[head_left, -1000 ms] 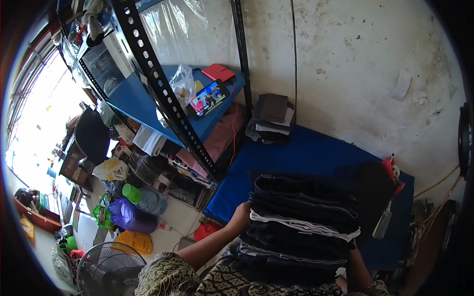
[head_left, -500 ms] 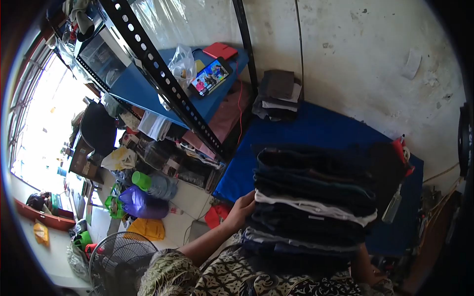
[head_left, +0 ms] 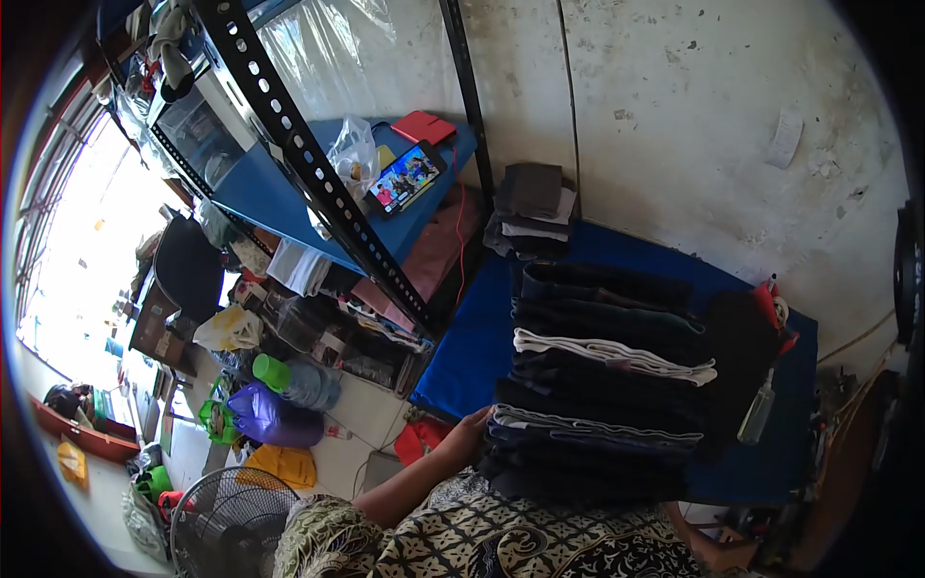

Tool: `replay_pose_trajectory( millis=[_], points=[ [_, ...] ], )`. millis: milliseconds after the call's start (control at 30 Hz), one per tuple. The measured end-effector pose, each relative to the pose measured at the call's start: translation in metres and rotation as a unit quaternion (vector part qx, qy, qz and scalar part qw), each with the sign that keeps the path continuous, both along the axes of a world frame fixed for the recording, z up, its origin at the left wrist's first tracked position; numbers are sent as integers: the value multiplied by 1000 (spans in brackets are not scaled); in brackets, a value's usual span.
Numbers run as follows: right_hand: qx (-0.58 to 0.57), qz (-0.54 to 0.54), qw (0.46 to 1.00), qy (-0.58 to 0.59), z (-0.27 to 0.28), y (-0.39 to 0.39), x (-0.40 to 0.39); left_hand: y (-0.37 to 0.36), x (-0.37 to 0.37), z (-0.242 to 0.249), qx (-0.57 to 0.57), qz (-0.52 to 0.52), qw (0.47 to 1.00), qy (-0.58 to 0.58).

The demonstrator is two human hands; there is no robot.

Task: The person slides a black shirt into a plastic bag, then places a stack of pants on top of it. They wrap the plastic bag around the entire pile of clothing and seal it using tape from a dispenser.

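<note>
The tall stack of folded dark jeans and cloth (head_left: pixel 602 376) stands above the blue padded surface (head_left: pixel 472 356), layers lying level, long axis upright but leaning toward the wall. The left hand (head_left: pixel 469 429) presses flat against its lower left edge; the right hand is hidden, so its grip cannot be told. With support so low, the upper folds could slide off.

Daylight enters from the window (head_left: pixel 67 279) at nine o'clock, where it burns out to white glare and swallows all detail. The wall (head_left: pixel 694 125) from twelve to two o'clock is evenly lit and fairly sharp. The stack of folded clothes (head_left: pixel 597 376) I steady with my left hand (head_left: pixel 469 429) reads dark, its lower folds in shadow and hard to separate. The phone screen (head_left: pixel 405 180) glows brightly at eleven o'clock. Fisheye distortion bows the shelf upright (head_left: pixel 308 164), and a black vignette rings the frame, deepest at three o'clock.
</note>
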State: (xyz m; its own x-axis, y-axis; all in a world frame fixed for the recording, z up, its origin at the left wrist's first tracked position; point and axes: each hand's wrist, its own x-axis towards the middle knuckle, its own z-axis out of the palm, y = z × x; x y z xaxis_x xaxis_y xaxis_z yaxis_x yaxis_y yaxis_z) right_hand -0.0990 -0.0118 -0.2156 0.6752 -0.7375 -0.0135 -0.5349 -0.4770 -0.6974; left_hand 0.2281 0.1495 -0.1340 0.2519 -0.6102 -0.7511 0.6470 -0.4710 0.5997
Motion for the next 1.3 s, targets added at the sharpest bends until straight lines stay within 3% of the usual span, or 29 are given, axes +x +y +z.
replay_pose_trajectory(
  millis=[133,167,233,300,533,833,900,933,1000,1033,1067,1133,1167,1233,1300],
  points=[
    [-2,3,1000,9,-2,4,1,14,4,-27,-9,-65,995,-78],
    [-4,5,1000,11,-3,3,2,21,12,-56,-220,-57,969,99],
    [-5,4,1000,15,-5,5,0,21,14,-49,-411,-43,870,271],
    [-8,8,1000,18,-5,6,0,18,15,-33,-231,-83,964,105],
    [-23,10,999,34,-12,13,-2,15,7,-34,-228,-98,968,33],
    [-59,22,996,62,-18,22,-2,9,-13,-16,-158,-93,950,-254],
    [-60,9,996,66,-15,24,-1,8,-14,-26,-242,0,952,-189],
    [-47,-10,997,62,-12,27,0,8,-13,-23,-243,-1,951,-191],
    [148,-162,967,-131,35,24,23,5,-13,-5,-165,-53,904,-392],
    [264,-139,931,-210,54,12,13,3,-13,12,-165,-54,904,-391],
    [378,-127,875,-276,74,0,4,1,-10,36,-127,-128,877,-446],
    [380,52,878,-286,119,-27,-8,-7,19,47,-133,-281,801,-511],
    [380,64,875,-294,155,-33,9,-13,46,36,-172,-357,754,-523],
    [245,-108,909,-319,146,-65,25,-46,88,28,-150,-334,713,-597],
    [161,-133,915,-346,124,-108,67,-104,121,10,-127,-167,795,-569]
  ],
)
